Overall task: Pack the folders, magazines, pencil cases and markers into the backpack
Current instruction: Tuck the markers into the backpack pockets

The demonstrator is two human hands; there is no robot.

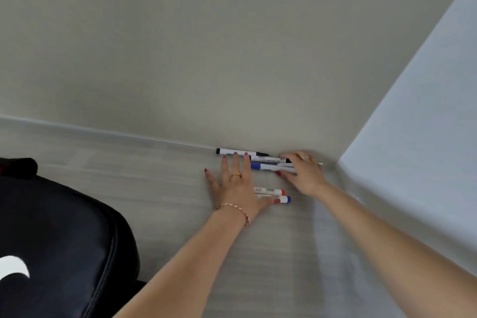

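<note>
1. a black backpack (56, 240) with a white mark lies at the lower left of the frame on the grey table (167, 188).
2. the left hand (236, 188) lies flat with fingers spread, covering part of a red-capped marker (271, 191) and a blue-capped marker (282, 199).
3. a black marker (229, 151) lies along the wall (206, 46), which blocks the far side.
4. the right hand (304, 171) curls around a blue marker (265, 167) near the corner.

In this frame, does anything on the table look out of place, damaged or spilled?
Nothing stands out. The markers lie loose on the table near the wall, all capped as far as the blur shows, with no spill. The left hand lies flat over some; the right hand covers others. The black backpack sits at left.
</note>
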